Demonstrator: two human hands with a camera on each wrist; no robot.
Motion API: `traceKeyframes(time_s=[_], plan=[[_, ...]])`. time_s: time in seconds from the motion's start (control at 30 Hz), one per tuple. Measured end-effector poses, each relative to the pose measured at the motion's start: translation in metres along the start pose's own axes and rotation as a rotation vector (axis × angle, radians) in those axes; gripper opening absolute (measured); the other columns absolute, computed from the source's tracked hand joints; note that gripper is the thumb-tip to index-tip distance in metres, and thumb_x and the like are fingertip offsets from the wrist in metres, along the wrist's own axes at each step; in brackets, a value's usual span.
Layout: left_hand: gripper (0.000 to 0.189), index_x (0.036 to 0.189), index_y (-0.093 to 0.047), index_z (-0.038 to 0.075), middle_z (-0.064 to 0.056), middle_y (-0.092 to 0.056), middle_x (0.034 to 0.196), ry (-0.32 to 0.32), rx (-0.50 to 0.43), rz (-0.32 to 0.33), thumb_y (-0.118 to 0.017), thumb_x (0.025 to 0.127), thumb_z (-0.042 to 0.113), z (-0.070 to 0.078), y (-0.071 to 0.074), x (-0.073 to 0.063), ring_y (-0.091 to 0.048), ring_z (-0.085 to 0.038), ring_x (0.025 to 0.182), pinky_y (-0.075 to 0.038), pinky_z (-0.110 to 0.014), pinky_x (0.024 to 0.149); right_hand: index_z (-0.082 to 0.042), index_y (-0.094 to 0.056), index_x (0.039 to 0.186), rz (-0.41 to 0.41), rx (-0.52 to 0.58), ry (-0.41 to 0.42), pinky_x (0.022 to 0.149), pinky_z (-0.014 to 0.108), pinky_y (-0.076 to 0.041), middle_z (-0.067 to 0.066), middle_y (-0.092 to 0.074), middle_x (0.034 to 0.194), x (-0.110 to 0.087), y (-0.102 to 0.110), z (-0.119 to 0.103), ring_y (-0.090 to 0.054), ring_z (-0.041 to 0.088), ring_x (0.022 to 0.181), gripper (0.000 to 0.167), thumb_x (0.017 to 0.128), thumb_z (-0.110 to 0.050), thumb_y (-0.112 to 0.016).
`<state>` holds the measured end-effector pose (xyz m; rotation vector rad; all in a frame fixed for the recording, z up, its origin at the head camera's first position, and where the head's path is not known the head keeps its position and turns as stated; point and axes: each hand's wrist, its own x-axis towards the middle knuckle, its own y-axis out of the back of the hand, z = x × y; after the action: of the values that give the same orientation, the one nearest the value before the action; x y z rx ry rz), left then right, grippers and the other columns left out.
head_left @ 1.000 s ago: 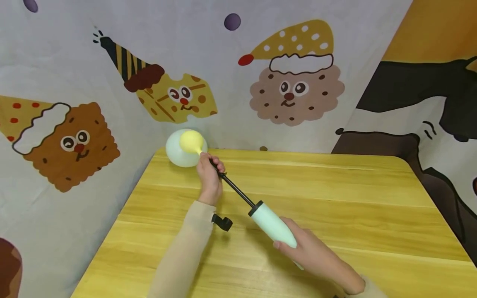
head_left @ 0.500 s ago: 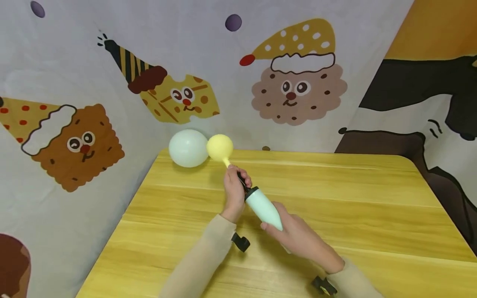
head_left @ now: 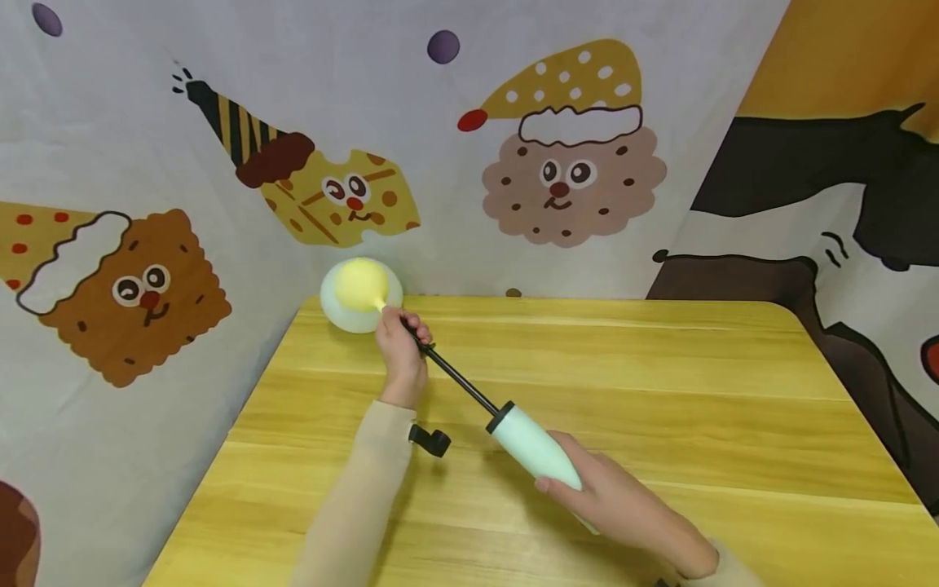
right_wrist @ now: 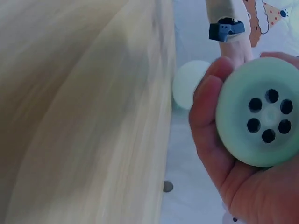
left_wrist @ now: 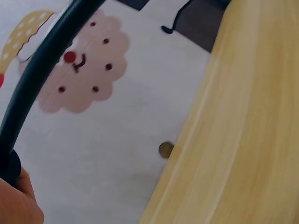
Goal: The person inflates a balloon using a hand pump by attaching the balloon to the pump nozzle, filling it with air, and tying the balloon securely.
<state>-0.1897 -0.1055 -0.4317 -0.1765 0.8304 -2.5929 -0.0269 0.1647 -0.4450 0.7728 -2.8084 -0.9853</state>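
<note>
My right hand [head_left: 609, 493] grips the pale mint barrel of a balloon pump [head_left: 539, 448], its fingers wrapped round it. Several dark holes show in the barrel's round end [right_wrist: 270, 114] in the right wrist view. A thin black rod [head_left: 462, 377] runs out of the barrel to my left hand [head_left: 402, 346], which is curled round the pump's black front end. The neck of a small, partly inflated yellow balloon [head_left: 359, 284] meets that hand at the thumb. Behind it, a larger pale mint balloon [head_left: 339, 319] rests at the table's far left corner, partly covered in the head view.
The wooden table [head_left: 660, 391] spreads under both arms, its far edge near a printed cloth backdrop [head_left: 455, 204] with cartoon biscuits. A black strap mount [head_left: 429, 440] sits on the left wrist.
My hands came together, pushing the rod into the barrel, then drew apart, so the rod shows long again. The yellow balloon swung right and back left, and looks slightly bigger.
</note>
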Motion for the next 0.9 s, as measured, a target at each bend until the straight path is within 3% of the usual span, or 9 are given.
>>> traceKeyframes(time_s=[0.13, 0.37, 0.47, 0.63, 0.9], plan=[[0.040, 0.083, -0.047, 0.010, 0.003, -0.049, 0.067, 0.013, -0.002, -0.007, -0.029, 0.115, 0.026, -0.004, -0.001, -0.008, -0.045, -0.007, 0.049, -0.038, -0.018, 0.044, -0.018, -0.042, 0.153, 0.021, -0.047, 0.032, 0.066, 0.029, -0.051, -0.002, -0.065, 0.106, 0.004, -0.004, -0.002, -0.059, 0.009, 0.081, 0.062, 0.104, -0.052, -0.059], [0.040, 0.084, -0.046, 0.011, 0.002, -0.048, 0.069, 0.114, 0.013, -0.098, -0.028, 0.115, 0.028, -0.034, -0.015, -0.042, -0.044, -0.006, 0.051, -0.038, -0.018, 0.046, -0.010, -0.041, 0.152, 0.049, 0.042, 0.016, 0.053, 0.031, -0.054, 0.004, -0.066, 0.093, 0.037, -0.015, -0.007, -0.062, 0.011, 0.066, 0.065, 0.104, -0.049, -0.060], [0.040, 0.084, -0.045, 0.011, 0.003, -0.048, 0.069, 0.144, 0.036, -0.119, -0.029, 0.115, 0.030, -0.041, -0.017, -0.048, -0.044, -0.006, 0.051, -0.039, -0.018, 0.047, -0.009, -0.041, 0.152, 0.057, 0.069, -0.002, 0.053, 0.031, -0.055, 0.005, -0.067, 0.094, 0.046, -0.015, -0.008, -0.064, 0.013, 0.067, 0.065, 0.103, -0.048, -0.061], [0.041, 0.082, -0.046, 0.011, 0.002, -0.048, 0.068, 0.126, 0.054, -0.119, -0.028, 0.115, 0.027, -0.036, -0.014, -0.036, -0.045, -0.007, 0.050, -0.039, -0.019, 0.046, -0.012, -0.039, 0.155, 0.043, 0.127, -0.033, 0.053, 0.034, -0.055, 0.009, -0.068, 0.097, 0.047, -0.016, -0.009, -0.066, 0.019, 0.070, 0.067, 0.103, -0.049, -0.060], [0.040, 0.082, -0.045, 0.012, 0.003, -0.049, 0.067, 0.017, -0.035, -0.029, -0.030, 0.115, 0.027, 0.003, 0.005, 0.004, -0.045, -0.007, 0.049, -0.039, -0.019, 0.044, -0.020, -0.042, 0.155, 0.006, 0.019, -0.031, 0.062, 0.031, -0.053, 0.002, -0.068, 0.107, 0.011, -0.006, -0.004, -0.062, 0.013, 0.080, 0.063, 0.103, -0.052, -0.059]])
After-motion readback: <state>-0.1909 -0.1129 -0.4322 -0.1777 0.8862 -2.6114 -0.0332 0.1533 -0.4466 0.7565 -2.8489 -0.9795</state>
